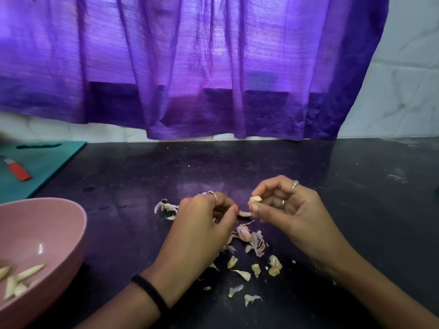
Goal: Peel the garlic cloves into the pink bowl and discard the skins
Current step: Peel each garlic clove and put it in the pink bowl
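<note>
**Backlit through the curtain, everything tinted purple**

Pretty dim overall. Most of the light is let in from behind the purple curtain (pixel 190 67), brightest around its upper middle, so the whole scene is washed in a violet cast. A soft purple sheen is picked up on the dark table (pixel 356 210), strongest just past the hands, and a small white glint is seen inside the pink bowl (pixel 71 224). Shadows are kept faint and diffuse, with the near forearms left darker. Wide-angle bending is noticed at the edges: the table's back line curves and the curtain's right side leans inward. Detail is a bit soft and smeary throughout, more so at the left border, where a blurred dark smudge is seen.
</note>
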`<state>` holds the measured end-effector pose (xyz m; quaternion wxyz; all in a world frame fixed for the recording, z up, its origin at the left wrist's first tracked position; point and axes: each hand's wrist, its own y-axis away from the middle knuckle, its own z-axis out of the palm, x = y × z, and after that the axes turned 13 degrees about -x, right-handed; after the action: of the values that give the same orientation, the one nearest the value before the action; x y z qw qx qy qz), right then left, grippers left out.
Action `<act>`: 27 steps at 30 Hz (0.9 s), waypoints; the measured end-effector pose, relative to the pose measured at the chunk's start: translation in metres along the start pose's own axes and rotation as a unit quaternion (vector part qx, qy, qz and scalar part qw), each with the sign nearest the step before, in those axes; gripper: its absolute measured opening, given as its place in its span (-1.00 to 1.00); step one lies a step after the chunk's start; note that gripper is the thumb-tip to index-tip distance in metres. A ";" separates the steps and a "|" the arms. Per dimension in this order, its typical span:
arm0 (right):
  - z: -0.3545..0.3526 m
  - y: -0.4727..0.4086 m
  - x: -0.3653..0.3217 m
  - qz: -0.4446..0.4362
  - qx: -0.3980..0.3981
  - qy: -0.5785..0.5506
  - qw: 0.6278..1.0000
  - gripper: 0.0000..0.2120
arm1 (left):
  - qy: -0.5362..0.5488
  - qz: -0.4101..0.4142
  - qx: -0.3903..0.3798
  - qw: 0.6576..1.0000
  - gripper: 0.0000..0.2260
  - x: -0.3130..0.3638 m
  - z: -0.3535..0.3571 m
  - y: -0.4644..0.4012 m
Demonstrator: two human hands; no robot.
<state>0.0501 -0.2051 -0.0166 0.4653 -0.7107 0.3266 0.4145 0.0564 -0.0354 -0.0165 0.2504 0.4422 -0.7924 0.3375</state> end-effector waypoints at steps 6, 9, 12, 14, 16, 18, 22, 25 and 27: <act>0.001 0.000 0.001 0.016 -0.010 0.027 0.999 -0.81 | 0.070 0.017 0.019 0.997 -0.91 0.002 -0.002 0.001; 0.001 0.000 0.000 0.017 -0.018 0.051 0.998 -0.80 | 0.095 0.017 0.000 0.995 -0.91 0.004 -0.003 0.001; 0.001 0.001 0.001 0.017 -0.017 0.065 0.998 -0.79 | 0.103 0.014 -0.010 0.995 -0.89 0.003 -0.003 0.002; -0.001 0.001 0.003 0.016 -0.016 0.072 0.997 -0.78 | 0.112 0.009 -0.015 0.994 -0.87 0.003 -0.003 0.002; -0.002 0.001 0.004 0.016 -0.014 0.070 0.997 -0.78 | 0.124 0.003 -0.020 0.992 -0.85 0.003 -0.003 0.003; -0.002 0.001 0.005 0.014 -0.013 0.064 0.998 -0.78 | 0.132 0.000 -0.025 0.991 -0.84 0.003 -0.003 0.003; -0.001 0.000 0.005 0.003 -0.015 0.059 0.998 -0.80 | 0.148 -0.003 -0.039 0.988 -0.84 0.003 -0.004 0.003; -0.002 0.000 0.005 -0.002 -0.016 0.056 0.998 -0.76 | 0.188 -0.006 -0.049 0.981 -0.87 0.006 -0.005 0.004; -0.002 -0.001 0.005 -0.005 -0.017 0.059 0.998 -0.77 | 0.184 -0.001 -0.050 0.982 -0.88 0.006 -0.004 0.004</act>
<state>0.0535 -0.2073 -0.0208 0.4350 -0.7435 0.3423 0.3752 0.0502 -0.0340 -0.0107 0.4142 0.3600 -0.7481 0.3732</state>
